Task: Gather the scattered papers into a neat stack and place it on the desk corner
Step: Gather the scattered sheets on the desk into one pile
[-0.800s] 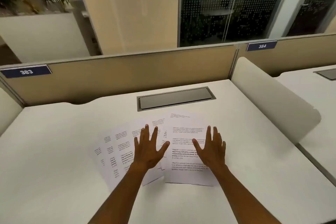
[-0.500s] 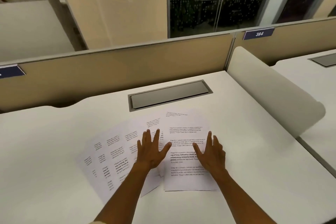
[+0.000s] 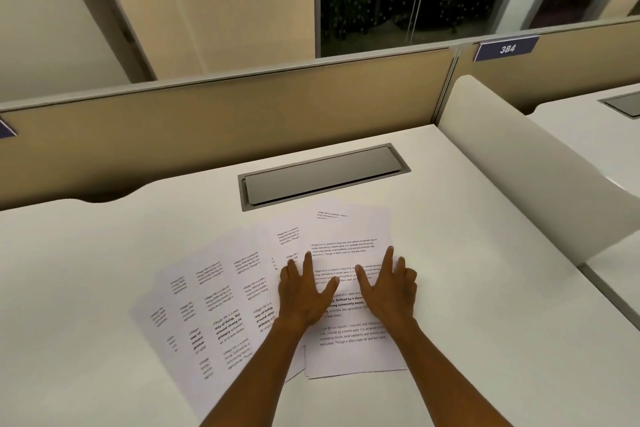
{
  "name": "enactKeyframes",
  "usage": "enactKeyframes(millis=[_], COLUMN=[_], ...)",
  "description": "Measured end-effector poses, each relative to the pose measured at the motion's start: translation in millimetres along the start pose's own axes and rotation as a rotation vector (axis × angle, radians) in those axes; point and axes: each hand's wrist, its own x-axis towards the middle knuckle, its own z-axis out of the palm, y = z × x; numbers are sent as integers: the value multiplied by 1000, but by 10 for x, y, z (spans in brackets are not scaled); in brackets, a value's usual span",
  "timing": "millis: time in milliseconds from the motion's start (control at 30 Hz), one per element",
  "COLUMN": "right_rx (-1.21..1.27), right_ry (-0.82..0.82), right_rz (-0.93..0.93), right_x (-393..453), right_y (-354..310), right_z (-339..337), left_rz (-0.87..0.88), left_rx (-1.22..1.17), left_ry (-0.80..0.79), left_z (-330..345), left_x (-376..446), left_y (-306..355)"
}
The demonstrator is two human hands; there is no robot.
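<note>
Several printed white papers (image 3: 214,305) lie fanned out and overlapping on the white desk (image 3: 485,288), spreading from lower left to the centre. The topmost sheet (image 3: 349,347) lies straight, to the right of the fan. My left hand (image 3: 304,291) rests flat with fingers spread where the fan meets the top sheet. My right hand (image 3: 391,288) lies flat on the right part of the top sheet, fingers apart. Neither hand grips a sheet.
A grey cable hatch (image 3: 322,177) is set into the desk just beyond the papers. A tan partition (image 3: 225,107) runs along the back edge. A white curved side divider (image 3: 533,170) bounds the right side, with a neighbouring desk (image 3: 595,128) beyond it.
Both hands have stayed flat on the papers, drawing slightly closer together. The camera has shifted left and tilted down, so the papers sit lower in view.
</note>
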Motion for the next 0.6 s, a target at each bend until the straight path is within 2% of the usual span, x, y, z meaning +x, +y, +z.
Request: enactKeyframes(millis=[333,600], right_rx=[67,248], right_ry=[9,-39], right_rz=[44,164], right_x=[73,197], right_y=[-179,-253], right_z=[-5,-144], left_rz=[-54,-45], left_rx=[-252,-226], left_ry=[91,119], left_z=[10,-53], left_x=[47,92], left_y=[207,163])
